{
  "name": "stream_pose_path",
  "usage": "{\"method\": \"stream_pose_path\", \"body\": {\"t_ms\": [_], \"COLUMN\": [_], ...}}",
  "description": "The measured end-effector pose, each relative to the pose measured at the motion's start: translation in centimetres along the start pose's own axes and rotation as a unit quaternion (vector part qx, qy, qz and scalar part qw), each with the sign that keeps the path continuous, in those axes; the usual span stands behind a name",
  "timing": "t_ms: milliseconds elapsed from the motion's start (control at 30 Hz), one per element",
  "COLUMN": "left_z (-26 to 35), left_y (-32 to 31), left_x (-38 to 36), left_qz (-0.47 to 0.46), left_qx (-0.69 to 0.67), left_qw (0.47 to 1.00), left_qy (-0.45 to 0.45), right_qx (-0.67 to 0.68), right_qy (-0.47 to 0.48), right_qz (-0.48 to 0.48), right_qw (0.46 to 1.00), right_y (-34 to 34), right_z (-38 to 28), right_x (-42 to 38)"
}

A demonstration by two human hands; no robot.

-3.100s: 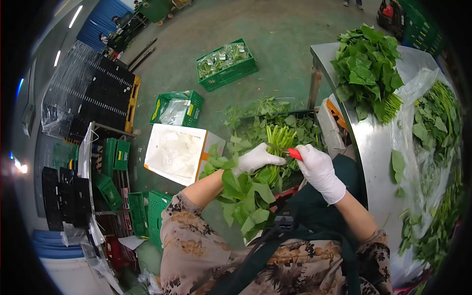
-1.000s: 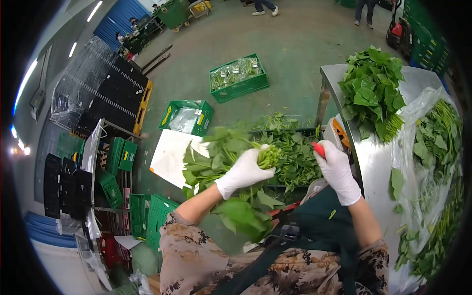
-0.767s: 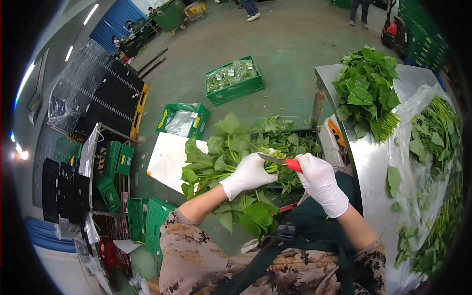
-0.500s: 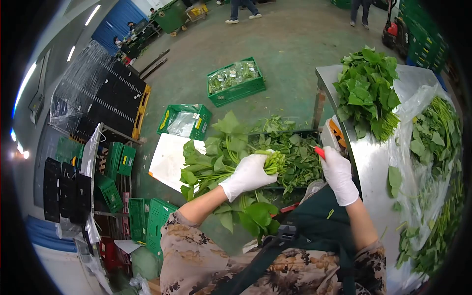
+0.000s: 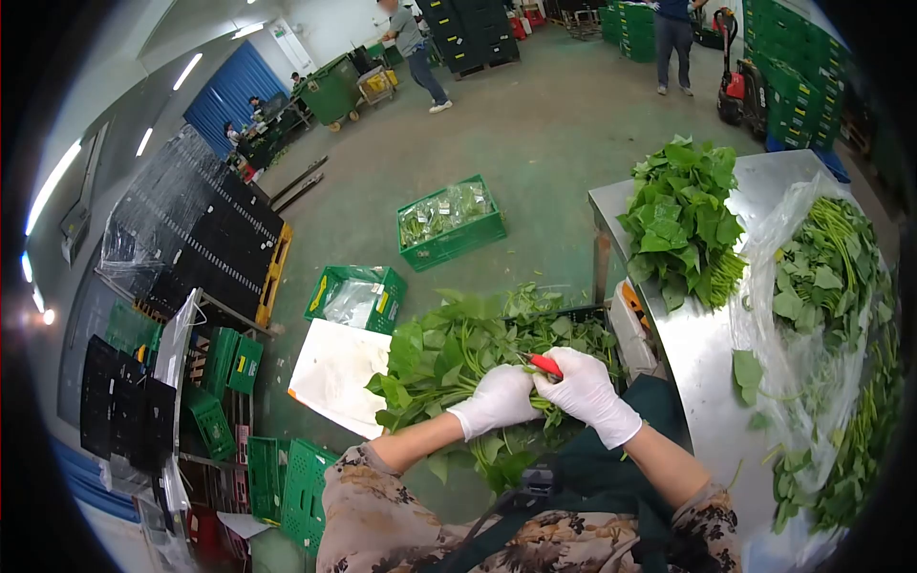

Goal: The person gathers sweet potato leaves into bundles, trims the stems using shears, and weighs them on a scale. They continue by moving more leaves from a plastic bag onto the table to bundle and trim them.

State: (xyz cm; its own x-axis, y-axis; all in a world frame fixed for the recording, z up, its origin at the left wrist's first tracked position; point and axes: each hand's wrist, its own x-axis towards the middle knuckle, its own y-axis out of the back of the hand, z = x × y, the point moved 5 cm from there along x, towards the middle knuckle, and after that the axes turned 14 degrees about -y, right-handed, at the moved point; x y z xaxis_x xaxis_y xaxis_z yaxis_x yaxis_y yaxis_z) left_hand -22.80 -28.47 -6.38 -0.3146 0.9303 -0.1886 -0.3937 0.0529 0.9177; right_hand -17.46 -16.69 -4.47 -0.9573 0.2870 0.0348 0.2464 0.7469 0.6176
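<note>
A bunch of leafy greens sits clamped in the left hand, held low in front of the body, just above the dark crate of loose trimmings on the floor. Its long axis runs from the leaves at upper left down to the cut stem ends at lower right, and those stem ends poke out of the gloved fist straight toward the right hand. The left fingers are wrapped tight around the stems. The right hand presses in against them, fingers curled shut on a red-handled knife, with only the red grip showing at the thumb; the blade is hidden among the stalks. The two gloves touch, so the right hand is the nearer one to the stem tips and the left has the body of the bunch. Moving out: the dark crate holds a bed of loose leaves. Beside it on the right stands a steel table with a neat pile of trimmed greens and a clear plastic bag spilling more long-stemmed greens along the edge. On the floor to the left lies a white foam box, then a green crate lined with plastic, and farther off a green crate of bagged greens.
</note>
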Motion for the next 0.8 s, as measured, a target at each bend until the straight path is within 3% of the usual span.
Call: {"method": "stream_pose_path", "body": {"t_ms": [133,233,300,367,433,500,533,633,700,767,800], "left_z": [0.6,1.8,1.8,1.0,-1.5,-3.2,-3.0,-1.0,2.6,7.0,10.2], "left_y": [0.5,0.8,1.6,2.3,2.6,3.8,4.7,7.8,9.4,10.8,12.2], "left_x": [0.3,-0.1,-1.0,-1.5,-0.5,0.6,1.3,4.3,7.1,9.5,9.9], "left_qz": [0.032,0.049,0.092,0.162,0.21,0.32,0.339,0.372,0.385,0.381,0.396], "left_qx": [-0.028,-0.058,-0.06,-0.091,-0.356,-0.454,-0.449,-0.425,-0.382,-0.213,-0.054], "left_qw": [0.999,0.996,0.993,0.982,0.911,0.832,0.826,0.82,0.828,0.872,0.872], "left_qy": [-0.005,-0.049,-0.047,-0.037,-0.008,-0.005,-0.026,-0.094,-0.142,-0.22,-0.282], "right_qx": [0.064,0.168,0.159,-0.008,0.019,0.128,0.131,0.369,0.424,0.392,0.35], "right_qy": [-0.069,-0.207,-0.193,-0.257,-0.273,-0.228,-0.23,-0.278,-0.287,-0.304,-0.312], "right_qz": [0.018,0.05,0.115,0.009,0.003,0.051,0.042,-0.023,0.027,0.094,0.141], "right_qw": [0.995,0.962,0.961,0.966,0.962,0.964,0.963,0.887,0.858,0.863,0.872], "right_y": [0.1,1.9,3.8,4.5,3.0,2.4,2.7,5.7,9.0,12.3,13.8], "right_z": [1.5,5.9,9.0,10.1,12.8,13.4,13.7,12.7,11.9,11.8,12.3], "right_x": [0.5,2.2,3.2,2.4,1.1,-0.4,-1.4,-5.1,-7.9,-10.9,-12.4]}}
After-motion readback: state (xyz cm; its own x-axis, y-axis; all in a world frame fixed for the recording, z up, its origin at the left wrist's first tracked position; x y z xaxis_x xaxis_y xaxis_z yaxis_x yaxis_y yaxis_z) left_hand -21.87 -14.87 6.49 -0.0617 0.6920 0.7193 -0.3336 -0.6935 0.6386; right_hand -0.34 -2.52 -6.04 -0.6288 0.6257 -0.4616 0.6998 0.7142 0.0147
